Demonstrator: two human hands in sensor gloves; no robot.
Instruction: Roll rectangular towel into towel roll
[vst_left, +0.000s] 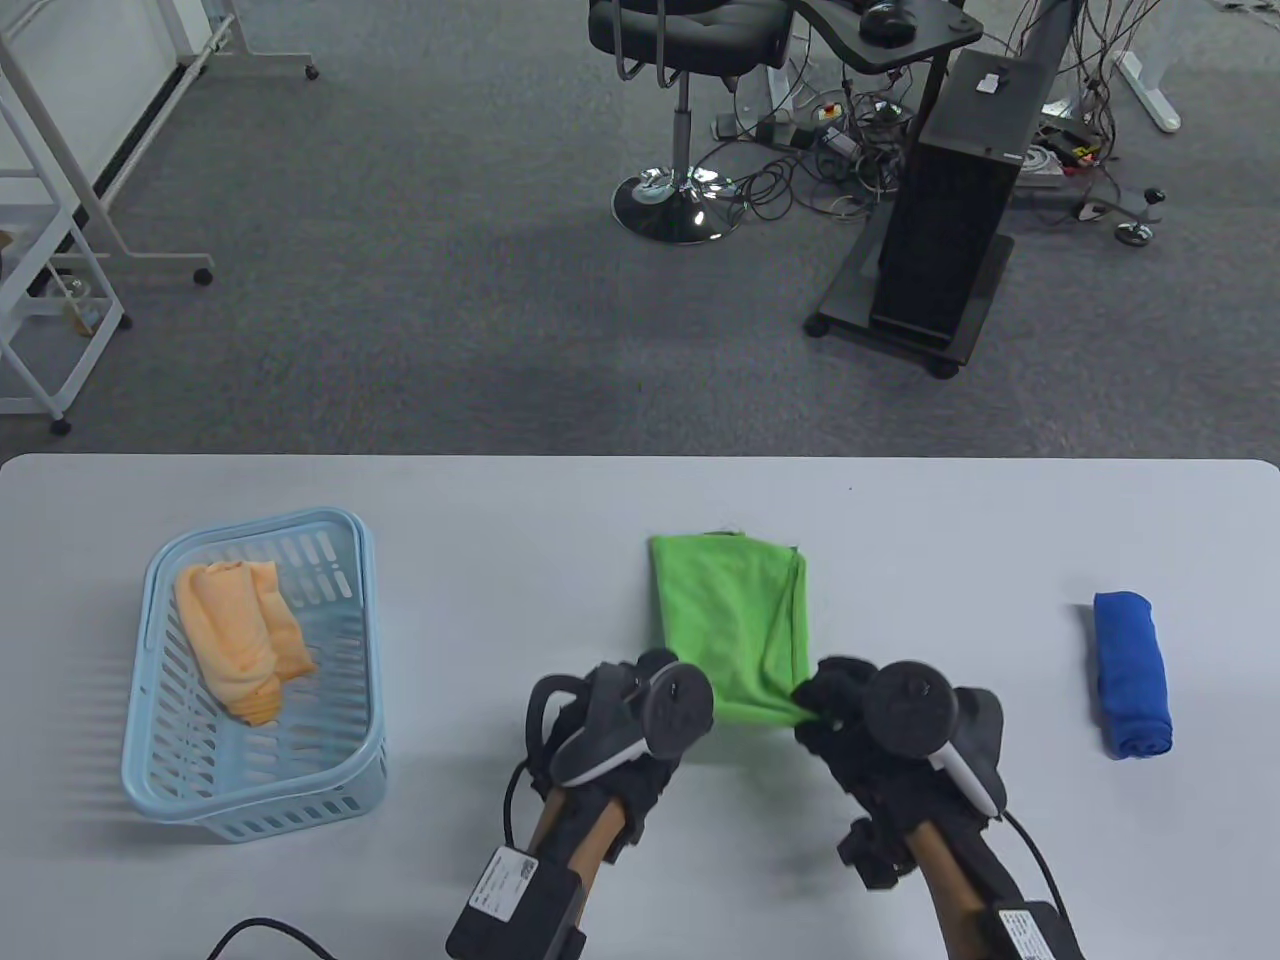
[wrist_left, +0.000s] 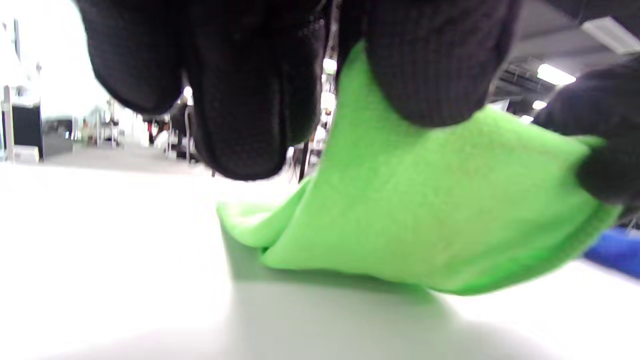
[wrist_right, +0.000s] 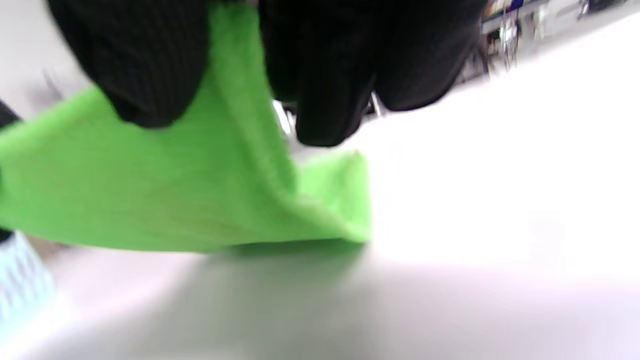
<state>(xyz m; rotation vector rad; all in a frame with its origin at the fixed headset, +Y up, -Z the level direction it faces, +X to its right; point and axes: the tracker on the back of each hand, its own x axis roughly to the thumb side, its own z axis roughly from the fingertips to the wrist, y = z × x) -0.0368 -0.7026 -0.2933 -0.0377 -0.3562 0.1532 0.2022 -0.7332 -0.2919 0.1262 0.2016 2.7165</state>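
- Towel (vst_left: 730, 625), green, folded to a rectangle, lies flat near the table (vst_left: 560, 520) middle; far edge at 12 o'clock, near edge at 6 o'clock lifted off the surface
- Left hand (vst_left: 640, 715), at the towel's 7 o'clock corner: wrist view shows gloved fingers (wrist_left: 430, 75) curled over and pinching the near edge
- Right hand (vst_left: 860, 710), at the towel's 5 o'clock corner: fingers (wrist_right: 145, 65) likewise pinch the cloth, thumb side and finger side either side of the fold
- Step in hand, by judgement: starting the roll from the near edge toward 12 o'clock
- Advice: keep both pinches level so the first turn comes out straight; tuck that turn tight, since a loose core gives a slack roll; then let the fingers walk the roll forward evenly, neither corner leading
- Risk: layers along the 3 o'clock side look slightly parted and may splay; press them square as the roll passes
- Basket (vst_left: 255, 680), pale blue, at 9 o'clock, well apart; holds an orange cloth (vst_left: 245, 640)
- Blue roll (vst_left: 1130, 675), at 3 o'clock, well apart, a fair pattern for the finished shape
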